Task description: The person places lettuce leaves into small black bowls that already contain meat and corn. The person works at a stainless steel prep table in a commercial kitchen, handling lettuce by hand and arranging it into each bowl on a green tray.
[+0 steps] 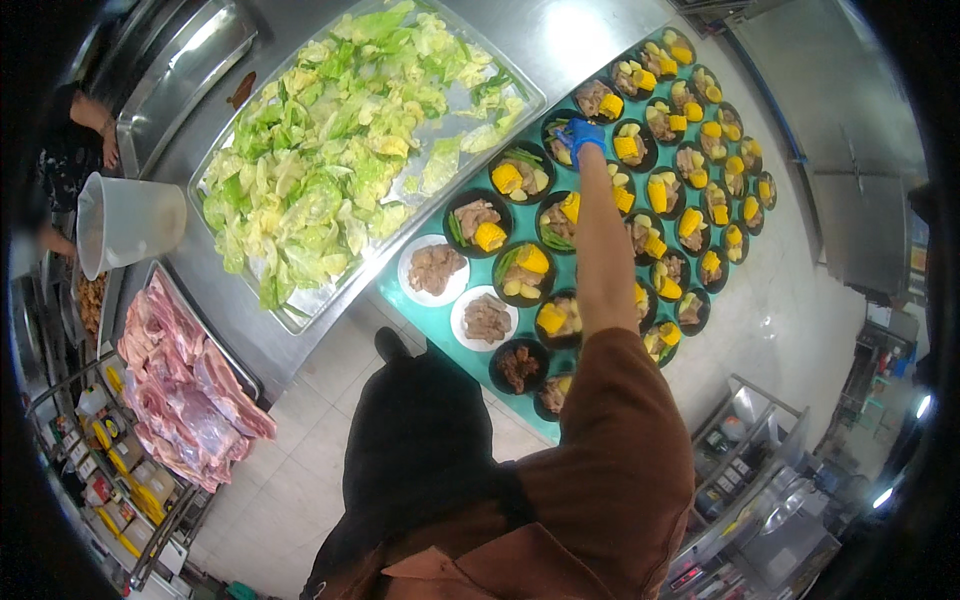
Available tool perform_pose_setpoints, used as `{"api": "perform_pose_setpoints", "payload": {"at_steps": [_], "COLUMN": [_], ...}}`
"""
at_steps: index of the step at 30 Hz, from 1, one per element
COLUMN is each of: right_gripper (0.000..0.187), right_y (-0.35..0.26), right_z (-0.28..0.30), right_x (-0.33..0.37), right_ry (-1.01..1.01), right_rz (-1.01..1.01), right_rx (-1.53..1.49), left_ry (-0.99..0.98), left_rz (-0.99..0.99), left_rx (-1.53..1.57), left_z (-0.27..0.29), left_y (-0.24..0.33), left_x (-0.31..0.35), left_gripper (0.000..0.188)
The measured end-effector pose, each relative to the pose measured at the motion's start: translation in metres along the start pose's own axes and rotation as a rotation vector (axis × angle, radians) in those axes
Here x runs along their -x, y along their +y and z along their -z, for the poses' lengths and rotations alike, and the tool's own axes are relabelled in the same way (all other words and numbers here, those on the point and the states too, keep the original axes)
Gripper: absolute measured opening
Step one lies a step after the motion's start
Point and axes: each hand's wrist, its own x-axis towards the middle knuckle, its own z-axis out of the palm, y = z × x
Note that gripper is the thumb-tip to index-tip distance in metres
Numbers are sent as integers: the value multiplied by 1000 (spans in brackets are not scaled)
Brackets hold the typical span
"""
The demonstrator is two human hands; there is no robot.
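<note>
My right arm reaches far forward over the green table [425, 300]. My right hand [578, 136], in a blue glove, is down at a black bowl [549, 125] near the table's far left edge. Its fingers look drawn together, and whatever they hold is hidden. Many black bowls around it hold pieces of meat, yellow corn and pale chunks; some, such as the bowl [521, 174] closer to me, also have green beans. Two white plates of cooked meat [435, 270] and a bowl of darker meat [519, 366] stand at the near corner. My left hand is out of view.
A large tray of cut leafy greens [340, 140] lies on the steel counter [585, 35]. Left of it are a translucent tub [140, 222] and a tray of raw meat [185, 385]. Another person's hand [95, 118] shows at the far left. A wire rack [755, 430] stands right.
</note>
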Motion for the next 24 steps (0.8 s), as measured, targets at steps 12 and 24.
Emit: {"api": "perform_pose_setpoints", "payload": {"at_steps": [12, 24], "right_gripper": [29, 19], "right_y": [-13, -34], "right_z": [44, 18], "right_x": [-3, 5], "right_ry": [114, -43], "right_rz": [975, 1256], "right_rx": [1355, 2189], "left_ry": [38, 78], "left_rz": [19, 16], "left_rx": [-2, 72], "left_z": [-2, -5], "left_y": [-20, -75], "left_x": [4, 11], "left_gripper": [31, 25]}}
